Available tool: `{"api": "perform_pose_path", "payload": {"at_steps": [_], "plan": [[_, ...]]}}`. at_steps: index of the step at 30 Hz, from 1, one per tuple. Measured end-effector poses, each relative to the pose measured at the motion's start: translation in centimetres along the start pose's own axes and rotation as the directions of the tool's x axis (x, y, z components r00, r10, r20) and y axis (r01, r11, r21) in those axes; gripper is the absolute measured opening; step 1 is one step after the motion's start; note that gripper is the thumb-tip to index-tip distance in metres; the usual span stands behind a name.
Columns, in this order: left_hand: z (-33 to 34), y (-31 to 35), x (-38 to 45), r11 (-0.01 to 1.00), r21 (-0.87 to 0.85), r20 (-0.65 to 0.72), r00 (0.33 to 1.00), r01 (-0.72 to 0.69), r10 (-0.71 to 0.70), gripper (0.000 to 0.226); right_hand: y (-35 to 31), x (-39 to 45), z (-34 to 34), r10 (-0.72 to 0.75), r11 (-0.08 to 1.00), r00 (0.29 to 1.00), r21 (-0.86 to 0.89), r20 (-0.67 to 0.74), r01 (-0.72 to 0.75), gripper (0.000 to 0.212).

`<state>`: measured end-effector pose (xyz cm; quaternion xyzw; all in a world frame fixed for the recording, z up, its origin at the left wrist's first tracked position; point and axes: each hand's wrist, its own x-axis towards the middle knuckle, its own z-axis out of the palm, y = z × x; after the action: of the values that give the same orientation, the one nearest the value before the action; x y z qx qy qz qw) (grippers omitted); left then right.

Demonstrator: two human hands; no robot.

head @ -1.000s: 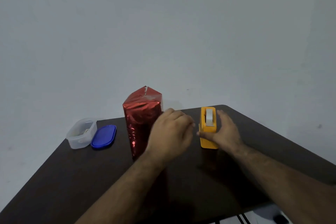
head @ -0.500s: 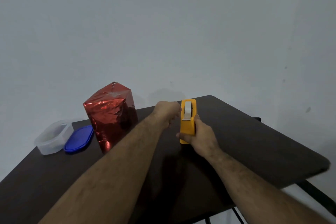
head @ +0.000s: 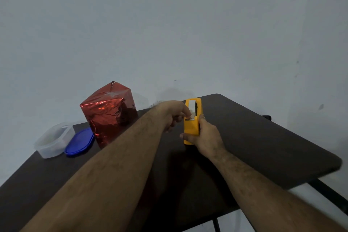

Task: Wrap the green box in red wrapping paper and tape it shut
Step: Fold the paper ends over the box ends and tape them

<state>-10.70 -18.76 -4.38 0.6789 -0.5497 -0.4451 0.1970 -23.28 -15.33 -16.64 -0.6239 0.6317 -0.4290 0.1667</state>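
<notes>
The box wrapped in shiny red paper (head: 110, 114) stands upright at the back left of the dark table (head: 263, 147); no green shows. A yellow tape dispenser (head: 192, 120) with a white tape roll stands to its right. My right hand (head: 204, 138) grips the dispenser's near end from the right side. My left hand (head: 174, 114) reaches across from the left, its fingertips pinching the loose tape end at the dispenser's cutter. Both hands are well clear of the red box.
A clear plastic tub (head: 53, 140) and its blue lid (head: 80, 142) lie at the table's left edge beside the red box. A plain wall rises right behind the table. The table's right corner and a dark frame leg (head: 327, 194) show at the right.
My left hand left the red box and moved right to the tape end. My right hand closed round the dispenser. The view swung right, shifting the box leftward.
</notes>
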Motion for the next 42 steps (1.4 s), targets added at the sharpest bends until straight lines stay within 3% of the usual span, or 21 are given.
{"api": "perform_pose_path", "payload": {"at_steps": [7, 12, 19, 25, 31, 34, 36, 38, 42], "plan": [[0.2, 0.8, -0.7, 0.998, -0.038, 0.007, 0.999, -0.041, 0.041, 0.033, -0.5, -0.1, 0.7, 0.028, 0.992, 0.999, -0.119, -0.024, -0.031, 0.101], [-0.5, 0.7, -1.8, 0.998, -0.038, 0.012, 0.998, -0.058, 0.058, 0.033, -0.6, -0.4, 0.5, 0.029, 0.993, 0.999, -0.116, -0.017, -0.03, 0.096], [0.0, -2.1, -2.4, 0.996, -0.025, -0.027, 0.996, -0.087, 0.087, 0.011, -0.7, -0.5, 0.3, 0.007, 0.992, 1.0, -0.122, -0.016, -0.009, 0.096], [1.1, -3.7, -2.2, 0.992, -0.055, -0.116, 0.987, -0.114, 0.107, 0.007, -0.5, -0.4, 0.2, 0.007, 0.994, 1.0, -0.113, -0.002, -0.007, 0.095], [2.1, -3.9, -2.0, 0.981, -0.068, -0.162, 0.973, -0.18, 0.167, 0.032, -0.3, 0.0, 0.0, 0.068, 0.985, 0.996, -0.165, 0.057, -0.058, 0.108], [1.9, -3.8, -2.5, 0.987, 0.001, -0.131, 0.978, -0.163, 0.161, 0.027, -0.4, 0.0, -0.1, 0.074, 0.986, 0.995, -0.153, 0.068, -0.063, 0.112], [2.3, -4.3, -3.1, 0.986, 0.11, -0.078, 0.988, -0.126, 0.135, 0.01, -0.2, 0.1, 0.0, 0.042, 0.982, 0.997, -0.184, 0.063, -0.03, 0.101], [2.6, -5.5, -3.2, 0.983, 0.144, -0.067, 0.99, -0.113, 0.123, 0.012, 0.0, 0.2, 0.0, 0.031, 0.969, 0.998, -0.248, 0.062, -0.015, 0.089], [1.4, -5.9, -3.6, 0.976, 0.079, -0.16, 0.964, -0.203, 0.213, 0.025, 0.0, 0.1, -0.4, 0.037, 0.985, 0.996, -0.169, 0.085, -0.022, 0.115]]}}
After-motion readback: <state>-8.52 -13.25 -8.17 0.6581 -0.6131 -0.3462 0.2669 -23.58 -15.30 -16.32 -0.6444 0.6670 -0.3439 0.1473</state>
